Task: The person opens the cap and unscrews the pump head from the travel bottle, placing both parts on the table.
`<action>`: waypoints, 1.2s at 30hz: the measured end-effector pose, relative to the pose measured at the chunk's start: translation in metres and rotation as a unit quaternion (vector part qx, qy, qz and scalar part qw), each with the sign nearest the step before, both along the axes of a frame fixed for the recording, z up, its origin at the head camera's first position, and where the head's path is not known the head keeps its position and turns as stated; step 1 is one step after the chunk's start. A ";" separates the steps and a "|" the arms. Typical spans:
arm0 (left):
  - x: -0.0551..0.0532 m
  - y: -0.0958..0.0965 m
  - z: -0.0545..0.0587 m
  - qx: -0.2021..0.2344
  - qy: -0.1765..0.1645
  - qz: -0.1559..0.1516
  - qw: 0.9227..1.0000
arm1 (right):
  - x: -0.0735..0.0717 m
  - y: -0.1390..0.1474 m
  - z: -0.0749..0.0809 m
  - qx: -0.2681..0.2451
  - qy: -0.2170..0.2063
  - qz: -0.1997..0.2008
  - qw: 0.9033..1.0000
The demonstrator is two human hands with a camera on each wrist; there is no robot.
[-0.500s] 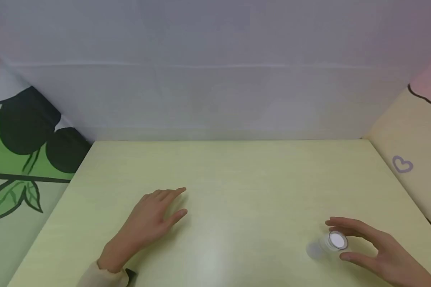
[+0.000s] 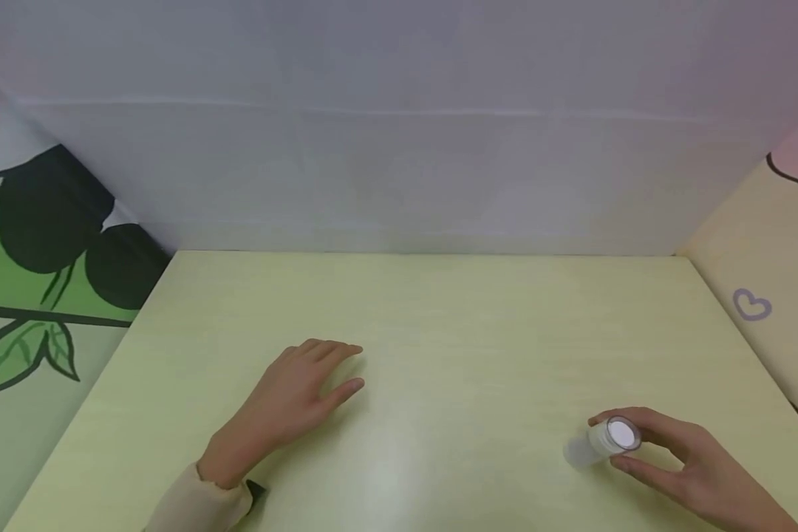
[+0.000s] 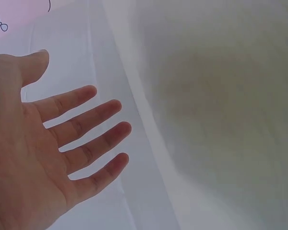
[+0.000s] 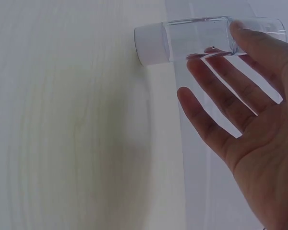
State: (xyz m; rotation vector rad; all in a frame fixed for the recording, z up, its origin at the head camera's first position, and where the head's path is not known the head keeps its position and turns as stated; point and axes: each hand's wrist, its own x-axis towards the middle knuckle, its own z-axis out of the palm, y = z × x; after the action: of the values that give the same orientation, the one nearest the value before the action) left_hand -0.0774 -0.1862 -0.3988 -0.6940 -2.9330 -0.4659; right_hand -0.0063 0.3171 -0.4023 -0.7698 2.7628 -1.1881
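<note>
A small clear cylindrical bottle [image 2: 621, 434] with a white section stands on the right part of the table. In the right wrist view its white end [image 4: 151, 44] is at the table side and its clear part reaches between the fingers. My right hand [image 2: 691, 458] holds its upper part, thumb on one side and fingertips on the other. The other fingers [image 4: 206, 127] spread out beside it. My left hand [image 2: 286, 399] hovers over or rests on the left half of the table, fingers extended and holding nothing; in the left wrist view its palm [image 3: 33, 163] shows.
The pale yellow table [image 2: 439, 318] runs back to a grey-white cloth wall [image 2: 399, 170]. A panel with green and black drawings [image 2: 53, 214] borders the left side. On the right stands a cream panel with a purple heart [image 2: 751, 304].
My right hand has closed in on the bottle, thumb and fingers now meeting its sides. The left hand has shifted slightly right in the head view, which has itself moved a little.
</note>
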 end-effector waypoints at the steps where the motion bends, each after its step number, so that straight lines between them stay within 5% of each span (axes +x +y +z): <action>1: -0.001 0.001 0.001 0.001 0.003 -0.003 1.000 | -0.001 -0.001 0.001 0.003 0.002 0.000 1.000; 15: -0.005 0.029 0.018 0.014 0.014 -0.048 0.999 | -0.032 -0.025 0.011 -0.069 0.087 0.024 0.994; 19: -0.003 0.036 0.021 0.012 0.020 -0.058 0.998 | -0.039 -0.035 0.014 -0.078 0.070 0.018 0.994; 29: -0.001 0.050 0.025 0.010 0.048 -0.091 0.995 | -0.053 -0.056 0.012 -0.155 0.027 0.077 0.985; 36: 0.000 0.063 0.029 0.011 0.041 -0.109 0.993 | -0.058 -0.069 0.009 -0.210 0.036 0.117 0.970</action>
State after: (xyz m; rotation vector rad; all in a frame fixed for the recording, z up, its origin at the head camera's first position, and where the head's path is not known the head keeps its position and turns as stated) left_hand -0.0775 -0.1237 -0.3702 -1.0127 -2.7848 -0.4738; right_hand -0.0640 0.2478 -0.3935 -1.1553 2.4020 -1.7422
